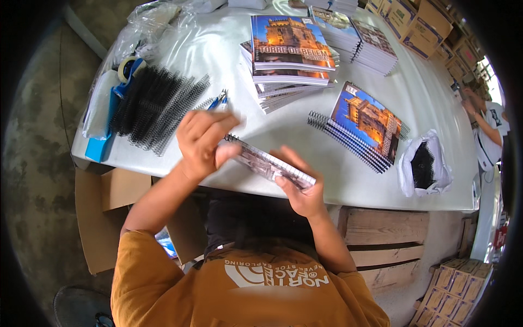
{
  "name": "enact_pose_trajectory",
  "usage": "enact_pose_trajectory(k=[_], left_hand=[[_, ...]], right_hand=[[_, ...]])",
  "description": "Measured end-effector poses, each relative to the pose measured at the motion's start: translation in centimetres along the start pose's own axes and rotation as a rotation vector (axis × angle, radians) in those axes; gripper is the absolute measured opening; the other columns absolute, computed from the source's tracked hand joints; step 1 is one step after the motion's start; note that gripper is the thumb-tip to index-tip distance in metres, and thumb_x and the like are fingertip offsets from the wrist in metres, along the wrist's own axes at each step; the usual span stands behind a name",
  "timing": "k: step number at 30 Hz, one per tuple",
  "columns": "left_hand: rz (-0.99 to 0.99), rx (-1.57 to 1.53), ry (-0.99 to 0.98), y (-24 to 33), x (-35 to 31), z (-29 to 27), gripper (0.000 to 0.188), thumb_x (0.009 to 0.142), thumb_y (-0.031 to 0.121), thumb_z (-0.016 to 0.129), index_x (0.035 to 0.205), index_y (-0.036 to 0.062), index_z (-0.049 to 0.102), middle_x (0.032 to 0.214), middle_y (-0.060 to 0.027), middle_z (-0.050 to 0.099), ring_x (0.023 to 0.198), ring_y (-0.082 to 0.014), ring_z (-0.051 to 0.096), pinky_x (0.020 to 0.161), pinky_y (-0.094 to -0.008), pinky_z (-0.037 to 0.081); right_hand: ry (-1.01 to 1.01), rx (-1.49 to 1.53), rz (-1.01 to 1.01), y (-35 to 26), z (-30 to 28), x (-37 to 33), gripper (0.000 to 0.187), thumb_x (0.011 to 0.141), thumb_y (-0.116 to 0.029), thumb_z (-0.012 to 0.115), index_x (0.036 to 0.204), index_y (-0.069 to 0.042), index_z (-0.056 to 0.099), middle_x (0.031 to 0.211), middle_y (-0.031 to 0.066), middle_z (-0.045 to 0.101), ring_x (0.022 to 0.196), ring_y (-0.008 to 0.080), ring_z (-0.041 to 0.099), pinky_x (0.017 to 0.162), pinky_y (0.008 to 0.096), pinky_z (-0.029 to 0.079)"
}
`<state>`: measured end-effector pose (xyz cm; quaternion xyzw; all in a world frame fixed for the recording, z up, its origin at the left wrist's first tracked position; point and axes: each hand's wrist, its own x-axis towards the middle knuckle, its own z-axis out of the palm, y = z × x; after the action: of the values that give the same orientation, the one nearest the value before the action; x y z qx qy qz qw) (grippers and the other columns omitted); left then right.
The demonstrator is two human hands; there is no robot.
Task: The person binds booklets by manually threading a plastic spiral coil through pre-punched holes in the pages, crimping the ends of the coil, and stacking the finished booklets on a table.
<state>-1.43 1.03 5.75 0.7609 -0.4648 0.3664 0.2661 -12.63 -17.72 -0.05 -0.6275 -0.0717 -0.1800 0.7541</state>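
Observation:
My right hand (305, 193) grips a notebook (267, 163) near its right end, thumb on the near face. The notebook is tilted over the table's near edge, showing a greyish picture and a thick block of pages. A black spiral coil (231, 138) sticks out at its left end. My left hand (200, 140) is around that end, fingers curled and thumb on the near side. Its fingertips are smeared by motion, so I cannot tell whether they pinch the coil. Just beyond my left hand lie blue-handled pliers (220, 100).
Loose black spiral coils (158, 109) lie left, beside a tape dispenser (129, 73). Stacked picture-covered books (291, 49) stand at the back. Spiral-bound notebooks (365, 122) and a white bag of black coils (425, 166) are right. A cardboard box (98, 218) stands below; another person (487, 128) is far right.

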Motion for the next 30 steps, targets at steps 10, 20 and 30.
enact_pose_trajectory(k=[10,20,30], left_hand=[[0.084,0.135,0.192,0.2,-2.7,4.2,0.100,0.069,0.083,0.029,0.115,-0.0038,0.044,0.132,-0.0265,0.032,0.125,-0.0416,0.022,0.101,-0.0546,0.017],[0.249,0.120,-0.116,2.9,-5.7,4.0,0.114,0.071,0.083,0.029,0.138,-0.0091,0.016,0.142,-0.0348,0.006,0.131,-0.0501,0.005,0.102,-0.0628,0.000],[0.266,-0.062,-0.103,6.0,-7.4,5.2,0.102,0.074,0.076,0.041,0.123,-0.0132,0.029,0.135,-0.0366,0.017,0.128,-0.0370,0.025,0.108,-0.0384,0.020]], right_hand=[[-0.226,-0.413,-0.317,-0.3,-1.4,0.6,0.051,0.068,0.016,0.053,0.116,-0.001,0.057,0.113,0.0154,0.061,0.099,0.0280,0.062,0.082,0.0332,0.050],[-0.288,-0.452,-0.383,-0.1,-1.4,0.3,0.052,0.068,0.012,0.057,0.119,0.001,0.054,0.116,0.0169,0.058,0.100,0.0291,0.061,0.085,0.0347,0.050],[-0.225,-0.447,-0.399,0.3,-1.7,0.4,0.045,0.070,0.011,0.057,0.114,0.001,0.057,0.109,0.0168,0.062,0.096,0.0282,0.063,0.081,0.0340,0.051]])
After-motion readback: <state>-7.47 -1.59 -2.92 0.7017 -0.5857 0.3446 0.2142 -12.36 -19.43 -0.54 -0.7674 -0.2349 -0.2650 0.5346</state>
